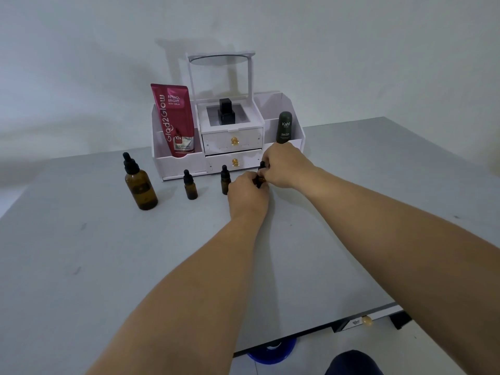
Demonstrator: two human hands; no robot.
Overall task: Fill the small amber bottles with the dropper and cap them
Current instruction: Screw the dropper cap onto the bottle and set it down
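Note:
A large amber dropper bottle (140, 185) stands at the left of the grey table (108, 266). To its right stand two small amber bottles with black dropper caps, one (190, 185) and another (225, 180). A third small amber bottle (261, 180) is mostly hidden between my hands. My left hand (247, 193) wraps its body. My right hand (284, 166) pinches its black dropper cap (262, 165) from above.
A white cosmetic organiser (230, 147) with two drawers stands at the back, holding a red tube (174, 120), a black square bottle (226, 112) and a dark green bottle (284, 128). A blue bucket (273, 351) sits below the table's front edge.

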